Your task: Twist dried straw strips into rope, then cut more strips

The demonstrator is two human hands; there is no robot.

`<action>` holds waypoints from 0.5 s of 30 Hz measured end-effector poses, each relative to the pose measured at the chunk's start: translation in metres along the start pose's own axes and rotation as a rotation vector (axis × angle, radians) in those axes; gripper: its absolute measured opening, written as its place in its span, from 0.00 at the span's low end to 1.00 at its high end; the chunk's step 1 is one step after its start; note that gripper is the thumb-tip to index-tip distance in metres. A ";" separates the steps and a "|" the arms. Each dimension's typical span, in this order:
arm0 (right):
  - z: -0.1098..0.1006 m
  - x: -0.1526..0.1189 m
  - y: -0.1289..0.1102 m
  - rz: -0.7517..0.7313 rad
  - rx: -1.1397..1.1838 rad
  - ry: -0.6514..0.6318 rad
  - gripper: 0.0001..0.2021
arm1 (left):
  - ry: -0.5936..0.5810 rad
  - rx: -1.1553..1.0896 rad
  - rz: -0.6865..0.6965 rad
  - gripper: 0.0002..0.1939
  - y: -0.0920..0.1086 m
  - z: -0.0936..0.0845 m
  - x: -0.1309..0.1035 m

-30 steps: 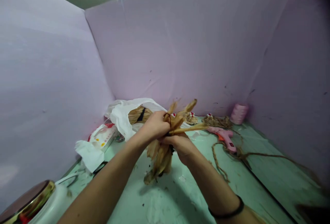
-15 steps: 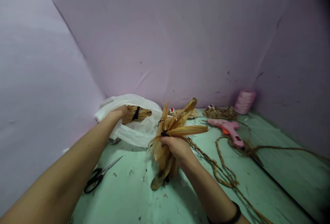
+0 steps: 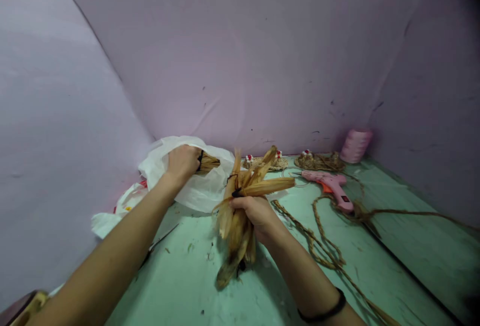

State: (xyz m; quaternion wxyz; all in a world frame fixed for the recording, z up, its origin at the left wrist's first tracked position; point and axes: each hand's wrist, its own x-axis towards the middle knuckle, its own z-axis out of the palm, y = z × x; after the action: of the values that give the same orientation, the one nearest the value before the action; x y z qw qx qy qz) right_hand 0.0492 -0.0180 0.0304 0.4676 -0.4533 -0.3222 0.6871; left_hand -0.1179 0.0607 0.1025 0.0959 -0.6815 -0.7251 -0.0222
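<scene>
My right hand (image 3: pixel 255 214) is closed around a bundle of dried corn husks (image 3: pixel 240 236), tied in the middle with something dark. Its loose ends fan out above and below the grip. Inside the mouth of a white plastic bag (image 3: pixel 202 193), my left hand (image 3: pixel 183 161) is curled over a second husk bundle (image 3: pixel 208 163) with a black tie. The fingertips there are hidden behind the hand.
Black-handled scissors (image 3: pixel 162 240) lie partly behind my left forearm. To the right are a braided husk cord (image 3: pixel 313 241), a pink glue gun (image 3: pixel 332 183) and a pink thread spool (image 3: pixel 356 146). Woven pieces with red-and-white decorations (image 3: pixel 318 161) line the back wall.
My left hand has moved right and over the bundle in the bag, covering more of it. My left forearm now hides the scissors' handles. The right hand keeps its bundle nearly still.
</scene>
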 end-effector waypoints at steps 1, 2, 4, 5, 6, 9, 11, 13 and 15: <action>-0.001 0.000 0.002 0.024 0.021 -0.054 0.10 | 0.073 0.027 -0.007 0.16 0.008 0.001 -0.015; -0.001 -0.001 0.003 0.047 0.037 -0.109 0.11 | 0.182 0.073 0.018 0.17 0.015 0.002 -0.032; -0.003 -0.001 0.005 0.049 0.047 -0.188 0.12 | 0.256 0.109 0.063 0.17 0.026 0.006 -0.068; -0.004 -0.001 0.006 0.022 0.031 -0.206 0.13 | 0.269 0.104 0.074 0.17 0.030 0.007 -0.085; -0.005 -0.002 0.006 -0.014 -0.010 -0.220 0.13 | 0.271 0.090 0.081 0.17 0.033 0.008 -0.102; -0.008 -0.005 0.006 -0.098 -0.228 -0.353 0.10 | 0.244 -0.045 0.132 0.13 0.041 0.005 -0.137; -0.008 -0.009 0.005 -0.117 -0.304 -0.496 0.09 | 0.234 -0.220 0.188 0.11 0.047 -0.001 -0.148; -0.007 -0.012 0.005 -0.160 -0.254 -0.550 0.10 | 0.205 -0.427 0.277 0.11 0.053 -0.008 -0.152; -0.009 -0.013 0.005 -0.199 -0.175 -0.528 0.09 | 0.149 -0.605 0.371 0.13 0.055 -0.015 -0.153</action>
State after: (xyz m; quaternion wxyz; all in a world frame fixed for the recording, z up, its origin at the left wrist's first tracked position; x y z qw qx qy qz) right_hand 0.0578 -0.0313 0.0263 0.3920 -0.2637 -0.5335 0.7015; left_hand -0.0533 -0.0888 0.0855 -0.0549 -0.7955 -0.5409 -0.2677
